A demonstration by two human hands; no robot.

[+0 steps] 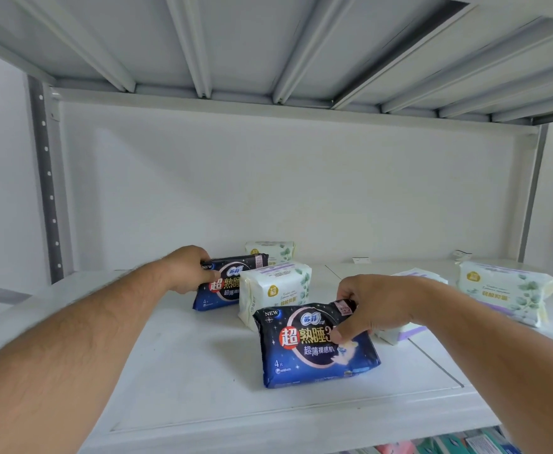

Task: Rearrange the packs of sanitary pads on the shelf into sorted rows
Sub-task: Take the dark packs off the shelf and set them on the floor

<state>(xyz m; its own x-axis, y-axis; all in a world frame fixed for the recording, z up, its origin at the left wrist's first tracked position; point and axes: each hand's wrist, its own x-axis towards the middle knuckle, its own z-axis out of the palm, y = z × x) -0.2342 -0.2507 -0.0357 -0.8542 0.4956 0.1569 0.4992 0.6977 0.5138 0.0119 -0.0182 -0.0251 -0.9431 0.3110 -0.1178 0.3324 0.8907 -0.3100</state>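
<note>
Blue night pad pack (317, 345) near the white shelf (186, 371) front, right hand (376, 306) grip pinching its top corner, left hand (190, 268) grip holding another blue pack (217, 290) farther back, white leafy packs (273, 291) between and beside.

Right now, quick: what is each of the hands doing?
Left hand: grips the rear dark blue pack by its top corner.
Right hand: pinches the front dark blue pack at its top edge.

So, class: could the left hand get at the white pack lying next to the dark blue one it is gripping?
Probably yes: the left hand grips the rear dark pack, so it must let go first; the white pack sits right beside it, unobstructed.
</note>
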